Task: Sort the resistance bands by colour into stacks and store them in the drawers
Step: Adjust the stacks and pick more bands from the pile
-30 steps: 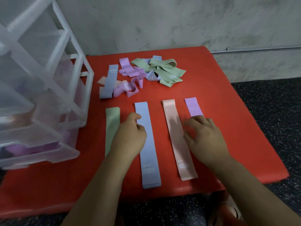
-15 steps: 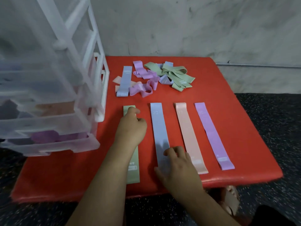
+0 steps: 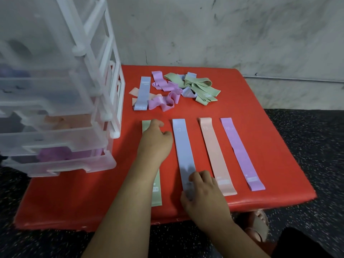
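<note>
Currently four bands lie flat in a row by the near edge of the table (image 3: 74, 202), apart from one another: green band (image 3: 156, 187), blue band (image 3: 183, 146), pink band (image 3: 214, 151), purple band (image 3: 240, 151), left to right. The left hand (image 3: 155, 141) rests on the green band's far end, fingers curled; whether it pinches cannot be told. The right hand (image 3: 202, 190) pinches the blue band's near end, fingers on top, thumb at the left edge. An unsorted pile (image 3: 176, 90) lies tangled near the far edge. The drawers (image 3: 55, 138) stand at the left edge.

Probable faults:
- A lifted end may drag its band out of line or over the near edge; the bands look thin and light.
- Loops in the pile interlock, so pulling one may carry along another colour.

Bands: flat pastel elastic loops, matte, with pale print at the ends. Table: red, smooth, rounded edges. Drawers: translucent plastic in a white frame.
</note>
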